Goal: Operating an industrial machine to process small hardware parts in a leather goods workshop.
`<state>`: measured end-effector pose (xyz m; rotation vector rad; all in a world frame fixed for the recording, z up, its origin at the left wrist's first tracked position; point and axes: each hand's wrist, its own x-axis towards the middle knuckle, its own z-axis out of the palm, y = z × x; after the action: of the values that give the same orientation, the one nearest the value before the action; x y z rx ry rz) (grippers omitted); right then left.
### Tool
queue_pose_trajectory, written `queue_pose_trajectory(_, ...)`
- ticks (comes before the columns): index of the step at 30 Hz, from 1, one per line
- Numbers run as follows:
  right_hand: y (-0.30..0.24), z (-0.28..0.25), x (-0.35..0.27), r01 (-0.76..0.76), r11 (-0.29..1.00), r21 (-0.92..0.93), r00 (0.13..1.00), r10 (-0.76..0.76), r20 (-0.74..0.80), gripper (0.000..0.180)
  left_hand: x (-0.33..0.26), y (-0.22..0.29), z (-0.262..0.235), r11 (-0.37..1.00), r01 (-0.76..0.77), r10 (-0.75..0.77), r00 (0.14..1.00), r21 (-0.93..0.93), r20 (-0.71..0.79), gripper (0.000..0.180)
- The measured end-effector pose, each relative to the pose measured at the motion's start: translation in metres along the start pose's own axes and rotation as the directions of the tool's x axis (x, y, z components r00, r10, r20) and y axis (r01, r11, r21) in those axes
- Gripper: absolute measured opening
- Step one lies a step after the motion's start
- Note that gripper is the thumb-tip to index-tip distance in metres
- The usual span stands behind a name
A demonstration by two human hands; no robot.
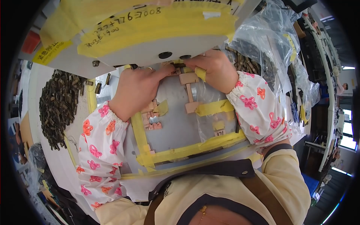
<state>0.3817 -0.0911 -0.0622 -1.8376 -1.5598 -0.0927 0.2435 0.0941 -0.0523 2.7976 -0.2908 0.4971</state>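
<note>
Under the front edge of a large grey machine, my two hands meet at a small dark oblong piece [179,65]. My left hand [137,90] reaches in from the left, index finger stretched to the piece's left end and the other fingers curled. My right hand [215,69], with yellow tape around one finger, is closed at the piece's right end; its fingertips are partly hidden. Just below lies a pinkish block [188,78], above a narrow pink strip [189,92] and another pink block [192,107] on the grey plate [172,127].
A large heap of dark oblong pieces [62,107] lies at left, with another heap [245,62] beyond my right hand. Yellow tape [195,150] borders the plate. Pink blocks [153,125] sit at its left. The taped machine [157,37] overhangs the far side; clear plastic sheeting [262,33] lies right.
</note>
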Motion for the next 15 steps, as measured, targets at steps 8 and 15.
queue_pose_trajectory(8, -0.004, 0.013, 0.006, -0.069, 0.997, 0.037, 0.997, 0.068, 0.041, 0.024, -0.006, -0.006, 0.006, 0.998, -0.054, 0.055, 0.990, 0.013, -0.129, 0.024)
queue_pose_trajectory(15, -0.005, 0.006, 0.008, -0.016, 0.999, -0.028, 0.996, 0.018, 0.088, 0.023, -0.013, -0.011, -0.003, 0.990, 0.062, -0.068, 0.997, -0.125, -0.048, 0.022)
